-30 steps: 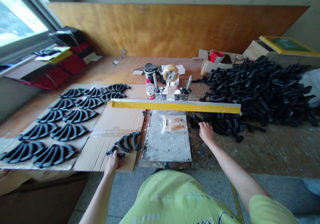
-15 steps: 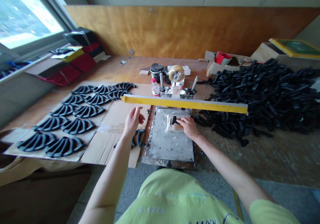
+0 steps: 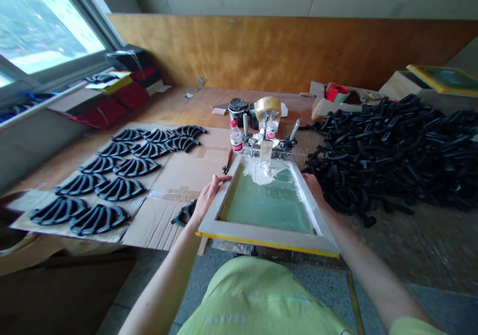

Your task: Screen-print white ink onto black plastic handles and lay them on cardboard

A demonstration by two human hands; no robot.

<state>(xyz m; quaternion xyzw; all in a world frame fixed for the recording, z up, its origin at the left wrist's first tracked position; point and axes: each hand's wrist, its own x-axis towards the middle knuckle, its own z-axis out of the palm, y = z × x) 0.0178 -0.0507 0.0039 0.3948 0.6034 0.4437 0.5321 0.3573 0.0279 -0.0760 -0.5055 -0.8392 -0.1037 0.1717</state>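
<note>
A screen-printing frame (image 3: 212, 224) with green mesh lies lowered in front of me, and white ink (image 3: 263, 172) is heaped on the mesh at its far end. My left hand (image 3: 209, 191) grips the frame's left side, its index finger along the edge. At the right side is my right hand (image 3: 312, 185), closed on the frame, its fingers partly hidden. The far end of the frame sits at a hinge clamp (image 3: 278, 151) with two upright metal handles. The metal base plate and the black piece on it are hidden under the frame.
Fanned rows of black curved handles (image 3: 121, 189) lie on cardboard (image 3: 175, 175) to the left. A large heap of black handles (image 3: 396, 151) covers the right. Behind the clamp stand a red-capped bottle (image 3: 236, 138), ink tubs (image 3: 238, 112) and a tape roll (image 3: 268, 107).
The frame has swung down from its raised position over the base plate. My right hand has left the black piece and moved to the frame's right side; my left hand has met its left side.
</note>
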